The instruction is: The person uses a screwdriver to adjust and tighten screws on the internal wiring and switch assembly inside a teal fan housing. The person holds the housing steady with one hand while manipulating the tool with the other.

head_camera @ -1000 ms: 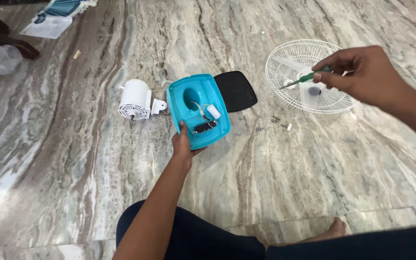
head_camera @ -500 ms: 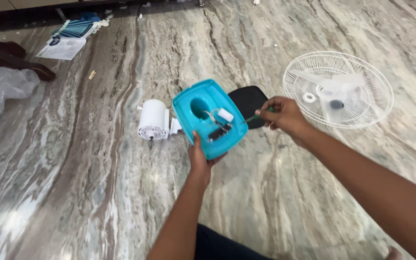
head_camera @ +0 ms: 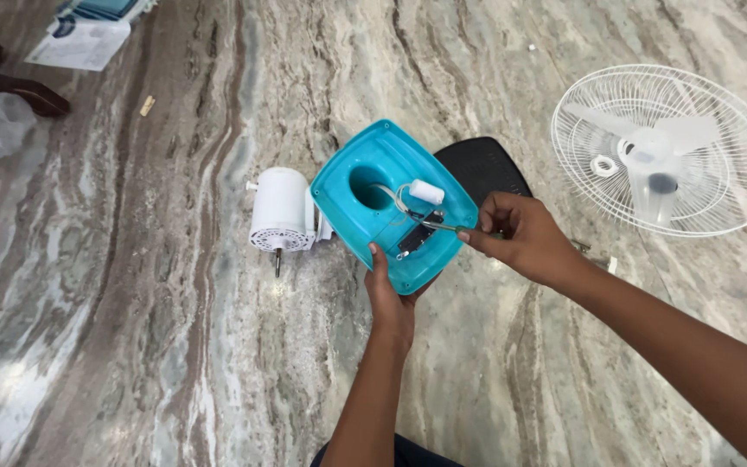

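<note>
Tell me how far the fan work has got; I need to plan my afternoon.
Done: grille with blades, white motor and black cover lie apart on the floor. In hand: left hand steadies the blue base; right hand has a screwdriver inside it. Left: wired parts remain inside.

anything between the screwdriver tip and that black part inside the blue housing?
Nothing visible. The right hand has the screwdriver tip at the black component in the open blue housing; the white capacitor and wires sit just above, apart. The left hand steadies the housing.
</note>
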